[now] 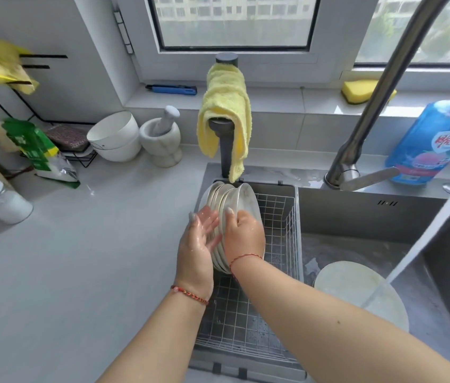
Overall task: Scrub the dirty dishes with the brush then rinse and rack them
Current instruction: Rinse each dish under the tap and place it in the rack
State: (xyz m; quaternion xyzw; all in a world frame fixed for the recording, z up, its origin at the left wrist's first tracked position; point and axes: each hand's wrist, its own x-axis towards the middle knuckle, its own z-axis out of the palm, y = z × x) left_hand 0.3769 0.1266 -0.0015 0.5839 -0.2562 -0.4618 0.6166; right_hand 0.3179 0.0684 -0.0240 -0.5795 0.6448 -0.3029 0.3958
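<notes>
From the head camera, this looks like the racking step: clean plates [222, 205] stand on their edges in a row at the far end of the wire rack [281, 217], which sits in the left part of the sink [356, 211]. The right hand [244, 236] has its fingers curled over the top edge of the nearest plate [248, 200] and holds it upright against the row — it seems to be setting this one in place. The left hand [199, 244] is open, with wet fingers straight and spread, and its palm rests flat against the left side of the row, likely to stop the plates from tipping. Both hands are shiny with water. One more plate [356, 288] lies flat on the sink floor to the right, just beside the rack, and water [433, 233] from the tap [384, 87] runs down onto its edge. My guess is that this plate is next, so the right hand would need to let go softly once the row stands by itself, then reach over for it. I cannot see a scrub brush near the sink. On the counter [94, 258] to the left stand white bowls [116, 136] — well apart from the rack. A yellow cloth [225, 111] hangs just behind the plates.
</notes>
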